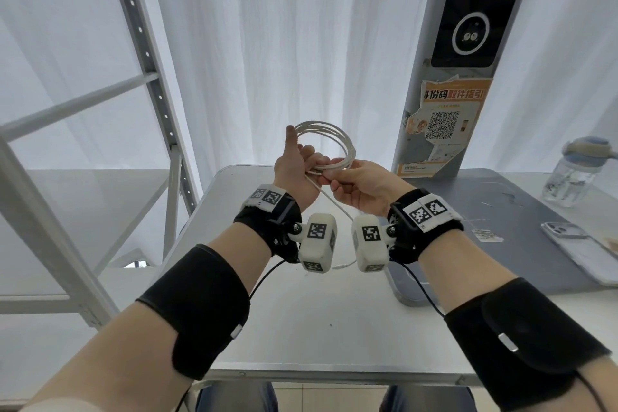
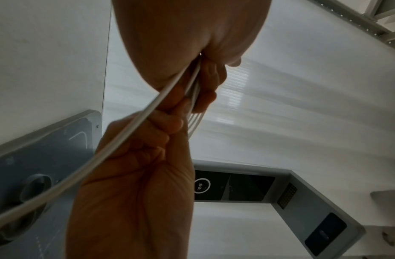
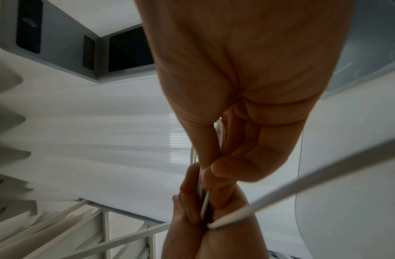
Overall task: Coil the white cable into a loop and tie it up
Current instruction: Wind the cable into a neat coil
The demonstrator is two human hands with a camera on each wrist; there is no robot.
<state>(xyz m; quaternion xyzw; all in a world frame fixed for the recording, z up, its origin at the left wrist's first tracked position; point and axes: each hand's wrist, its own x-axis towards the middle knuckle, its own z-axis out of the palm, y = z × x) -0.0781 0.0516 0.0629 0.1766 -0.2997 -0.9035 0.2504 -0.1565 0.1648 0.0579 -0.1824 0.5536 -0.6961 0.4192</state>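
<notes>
The white cable [image 1: 337,140] is wound into a round coil of several turns, held up over the table [image 1: 301,328]. My left hand [image 1: 306,160] grips the coil's lower left side with curled fingers and its thumb points up. Thumb and fingers of my right hand [image 1: 329,177] pinch the bunched strands at the coil's bottom. A loose tail [image 1: 336,207] runs down between the wrists to a plug end [image 1: 341,266]. In the left wrist view the tail [image 2: 103,152] crosses my right hand [image 2: 136,175]. In the right wrist view the strands [image 3: 220,133] sit inside my right hand's grip.
A clear water bottle [image 1: 572,174] and a phone [image 1: 582,251] lie at the right on a grey mat [image 1: 485,244]. A grey pillar with an orange poster [image 1: 444,124] stands behind the mat. A metal shelf frame [image 1: 150,77] rises at the left.
</notes>
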